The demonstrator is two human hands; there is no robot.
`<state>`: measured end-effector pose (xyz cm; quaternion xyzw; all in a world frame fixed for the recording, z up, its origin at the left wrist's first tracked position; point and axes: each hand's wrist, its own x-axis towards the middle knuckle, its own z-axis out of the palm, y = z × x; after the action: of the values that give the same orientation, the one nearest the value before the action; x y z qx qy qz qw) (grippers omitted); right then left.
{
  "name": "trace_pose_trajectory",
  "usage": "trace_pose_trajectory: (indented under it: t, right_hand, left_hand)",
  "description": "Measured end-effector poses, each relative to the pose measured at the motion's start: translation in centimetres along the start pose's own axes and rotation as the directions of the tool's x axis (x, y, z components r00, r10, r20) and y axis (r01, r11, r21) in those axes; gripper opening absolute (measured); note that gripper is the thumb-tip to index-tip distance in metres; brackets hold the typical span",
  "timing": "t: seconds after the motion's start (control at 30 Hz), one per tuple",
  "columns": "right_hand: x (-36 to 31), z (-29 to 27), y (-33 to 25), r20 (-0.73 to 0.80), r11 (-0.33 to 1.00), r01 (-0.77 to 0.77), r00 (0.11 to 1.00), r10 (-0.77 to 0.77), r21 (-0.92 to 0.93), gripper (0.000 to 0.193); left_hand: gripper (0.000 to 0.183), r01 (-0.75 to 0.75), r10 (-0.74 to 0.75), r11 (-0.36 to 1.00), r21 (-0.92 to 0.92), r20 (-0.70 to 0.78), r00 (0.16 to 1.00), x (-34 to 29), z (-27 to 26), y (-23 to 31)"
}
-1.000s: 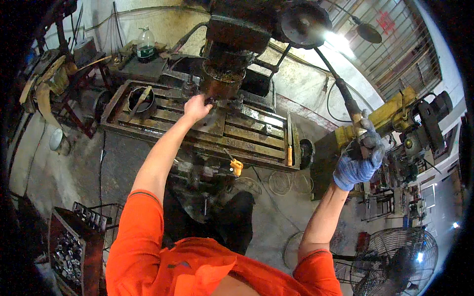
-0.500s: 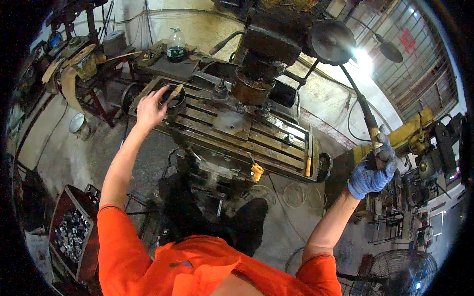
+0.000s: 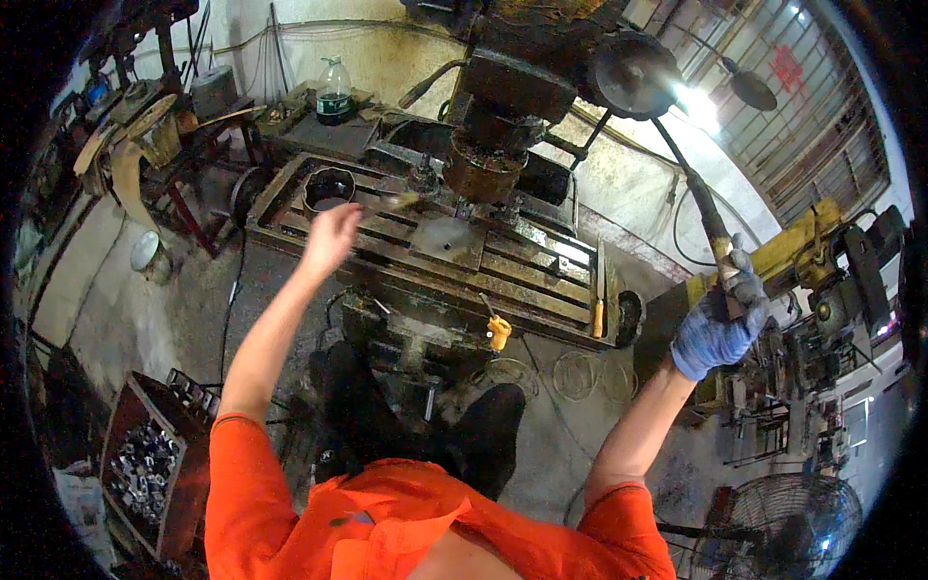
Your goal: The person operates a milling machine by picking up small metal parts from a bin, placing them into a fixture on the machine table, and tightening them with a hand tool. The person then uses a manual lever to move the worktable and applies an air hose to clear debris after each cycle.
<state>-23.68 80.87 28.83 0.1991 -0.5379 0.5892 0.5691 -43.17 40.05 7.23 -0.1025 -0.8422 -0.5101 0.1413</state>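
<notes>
My bare left hand (image 3: 334, 232) is closed on a small brush (image 3: 398, 201), blurred by motion, its pale tip pointing right over the slotted machine table (image 3: 382, 239). Just behind that hand, a round dark bowl (image 3: 330, 205) of black liquid sits at the table's left end. My right hand (image 3: 720, 324), in a blue-grey knit glove, is wrapped round the lower end of a long machine lever (image 3: 713, 217). Between the hands, the drilling machine's spindle head (image 3: 486, 164) stands over a flat, greyish plate (image 3: 445, 235) on the table.
A yellow-handled tool (image 3: 498, 332) hangs at the table's front edge; another yellow-handled tool (image 3: 598, 314) lies at its right end. A crate of metal parts (image 3: 145, 469) stands lower left, a fan (image 3: 788, 527) lower right. A bottle (image 3: 333, 92) stands behind; a lamp (image 3: 696, 108) glows.
My left hand has lifted the brush out of the bowl and swung it right over the table. My right hand keeps its grip on the lever. The whole view has shifted slightly.
</notes>
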Motion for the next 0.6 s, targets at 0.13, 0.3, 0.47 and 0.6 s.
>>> trace_pose_trajectory:
  t: [0.13, 0.3, 0.47, 0.6]
  right_hand:
    - [0.0, -0.9, 0.0, 0.222, 0.997, 0.066, 0.973, -0.058, -0.03, 0.031]
    - [-0.2, -0.3, -0.2, 0.15, 0.992, 0.07, 0.987, -0.054, -0.104, 0.031]
    - [-1.1, 0.6, -0.1, 0.084, 0.964, 0.14, 0.989, -0.124, -0.227, 0.037]
    - [-1.8, 0.0, 0.3, 0.047, 0.967, 0.089, 0.996, -0.079, -0.24, 0.039]
  left_hand:
    - [0.025, -0.115, 0.114, 0.993, -0.003, -0.073, 0.991, 1.6, 6.6, 2.9]
    - [0.024, -0.104, 0.108, 0.994, 0.033, -0.116, 0.987, 2.8, 11.4, 3.8]
    - [0.024, -0.111, 0.118, 0.992, 0.057, -0.122, 0.986, 2.5, 12.9, 2.9]
    - [0.023, -0.113, 0.118, 0.992, 0.062, -0.094, 0.989, 2.4, 12.6, 2.9]
